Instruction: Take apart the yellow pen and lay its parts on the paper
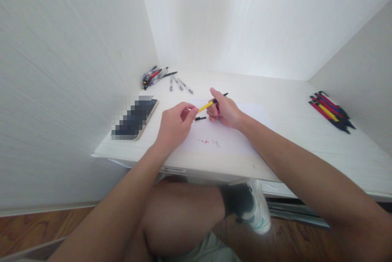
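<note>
Phone (136, 118) at the desk's left edge blurred over most of its face, only the pale case rim readable. Marks on the white sheet (245, 131) near the front edge too small to make out. Lower end of the yellow pen (206, 106) buried between the left hand's (176, 125) fingertips; middle of its barrel covered by the right hand's (223, 110) fingers; only the yellow stretch between the hands and the black tip past the right thumb visible. Forearms cut off by the frame's bottom corners.

Yellow pen held above the sheet at mid-desk, long axis slanting from lower left to upper right, black tip aimed up and to the right, toward the back wall. Left hand pinched shut on the pen's near end, thumb against fingers. Right hand curled and clamped round the barrel, thumb raised along it. Small black piece (200, 118) lying flat on the sheet just below the pen, between the two hands, touching neither.

Loose pens (159, 76) in the far left corner; red, yellow and black pens (330, 111) lined up well apart on the right.
</note>
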The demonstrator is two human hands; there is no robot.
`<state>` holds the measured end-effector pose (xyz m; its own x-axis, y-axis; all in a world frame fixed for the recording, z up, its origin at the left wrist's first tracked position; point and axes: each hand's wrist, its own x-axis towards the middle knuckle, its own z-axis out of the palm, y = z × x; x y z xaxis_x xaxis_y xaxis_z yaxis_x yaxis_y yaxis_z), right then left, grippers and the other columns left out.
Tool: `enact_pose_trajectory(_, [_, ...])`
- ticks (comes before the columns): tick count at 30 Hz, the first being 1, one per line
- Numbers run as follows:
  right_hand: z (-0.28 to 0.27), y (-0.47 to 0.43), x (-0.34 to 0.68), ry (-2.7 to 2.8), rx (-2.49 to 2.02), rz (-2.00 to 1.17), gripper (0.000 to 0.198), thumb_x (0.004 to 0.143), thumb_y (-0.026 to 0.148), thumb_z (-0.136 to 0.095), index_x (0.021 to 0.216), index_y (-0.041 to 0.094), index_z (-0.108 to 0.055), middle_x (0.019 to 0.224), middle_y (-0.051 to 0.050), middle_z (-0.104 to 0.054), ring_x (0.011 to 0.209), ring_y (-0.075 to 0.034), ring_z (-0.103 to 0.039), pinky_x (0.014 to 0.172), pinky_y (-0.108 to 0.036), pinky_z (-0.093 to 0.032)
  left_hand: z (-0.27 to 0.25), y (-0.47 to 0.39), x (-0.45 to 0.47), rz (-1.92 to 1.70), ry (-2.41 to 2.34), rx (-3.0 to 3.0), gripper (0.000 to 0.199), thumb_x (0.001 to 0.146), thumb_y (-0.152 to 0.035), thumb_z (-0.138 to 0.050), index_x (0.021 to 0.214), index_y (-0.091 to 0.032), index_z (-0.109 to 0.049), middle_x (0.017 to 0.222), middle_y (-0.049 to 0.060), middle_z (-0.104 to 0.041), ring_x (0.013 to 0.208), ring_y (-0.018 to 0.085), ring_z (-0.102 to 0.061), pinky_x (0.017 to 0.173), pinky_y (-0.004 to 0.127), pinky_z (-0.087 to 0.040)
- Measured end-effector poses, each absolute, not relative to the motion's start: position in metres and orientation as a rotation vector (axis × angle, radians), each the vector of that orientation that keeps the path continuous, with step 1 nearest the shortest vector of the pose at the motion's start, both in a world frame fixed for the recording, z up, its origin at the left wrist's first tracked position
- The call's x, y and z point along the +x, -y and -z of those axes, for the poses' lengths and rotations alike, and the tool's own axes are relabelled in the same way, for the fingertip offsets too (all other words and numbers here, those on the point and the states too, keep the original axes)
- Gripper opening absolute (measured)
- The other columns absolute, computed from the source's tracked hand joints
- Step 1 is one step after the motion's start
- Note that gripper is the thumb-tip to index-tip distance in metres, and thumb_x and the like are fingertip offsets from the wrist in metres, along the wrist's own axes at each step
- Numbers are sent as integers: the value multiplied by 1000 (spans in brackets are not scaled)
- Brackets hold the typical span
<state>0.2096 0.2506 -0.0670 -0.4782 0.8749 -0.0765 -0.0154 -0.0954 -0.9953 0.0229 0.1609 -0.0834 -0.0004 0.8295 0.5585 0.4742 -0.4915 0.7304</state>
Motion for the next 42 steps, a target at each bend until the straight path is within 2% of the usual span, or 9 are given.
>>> enact_pose_trajectory(1, [67,-251,209,1485,-969,-1654,80,100,78,-47,47,20,-36,48,-4,-32,51,-14,-40,57,-31,-41,83,-161,23,-1507,-1356,1950,2,101,-16,-73,103,-17,-73,91,-5,-66,76,15,-62,68,29,-42])
enact_pose_trajectory(4, [67,-251,210,1479,-962,-1647,80,99,78,-48,46,20,-36,48,-4,-31,51,-14,-39,57,-30,-41,82,-161,24,-1552,-1401,1973,36,85,9,-88,106,-16,-72,99,-5,-67,75,14,-62,69,26,-44])
enact_pose_trajectory(7, [67,-251,210,1476,-951,-1651,80,100,77,-47,45,20,-37,48,-4,-31,50,-14,-39,56,-30,-41,81,-160,25,-1589,-1430,2051,44,77,19,-89,98,-16,-71,93,-6,-65,75,13,-60,69,26,-43])
enact_pose_trajectory(10, [67,-250,209,1452,-955,-1659,81,101,75,-47,44,19,-38,48,-4,-30,50,-14,-39,56,-30,-41,82,-160,24,-1600,-1396,2028,34,83,12,-85,95,-17,-71,89,-8,-65,74,13,-61,68,27,-42])
enact_pose_trajectory(14, [66,-250,208,1415,-964,-1686,83,101,74,-48,40,18,-40,48,-4,-29,50,-13,-39,54,-30,-41,85,-161,21,-1565,-1321,1972,4,93,-18,-76,96,-20,-74,92,-7,-67,77,14,-63,71,29,-43])
enact_pose_trajectory(22, [66,-251,210,1407,-950,-1724,83,106,66,-44,38,17,-42,49,-4,-25,50,-14,-39,54,-30,-40,79,-160,24,-1466,-1333,1873,23,106,-33,-57,99,-18,-74,83,-5,-65,73,15,-62,66,32,-40])
enact_pose_trajectory(32, [62,-249,208,1339,-896,-1776,83,111,57,-38,37,17,-40,50,-4,-25,48,-13,-35,51,-30,-37,79,-164,19,-1530,-1221,1685,18,108,-13,-56,99,-12,-71,72,-1,-61,59,15,-59,57,22,-45])
enact_pose_trajectory(36, [57,-247,207,1295,-885,-1784,82,112,52,-36,38,17,-41,49,-3,-24,47,-13,-32,49,-29,-35,76,-166,20,-1499,-1271,1589,28,105,10,-53,99,-9,-73,71,-2,-60,60,12,-57,57,16,-46])
enact_pose_trajectory(42, [52,-249,210,1229,-921,-1762,78,112,50,-37,42,16,-42,49,-1,-21,47,-12,-29,50,-27,-35,67,-163,22,-1493,-1356,1538,36,103,17,-49,91,-9,-71,71,-2,-59,63,12,-58,55,16,-44])
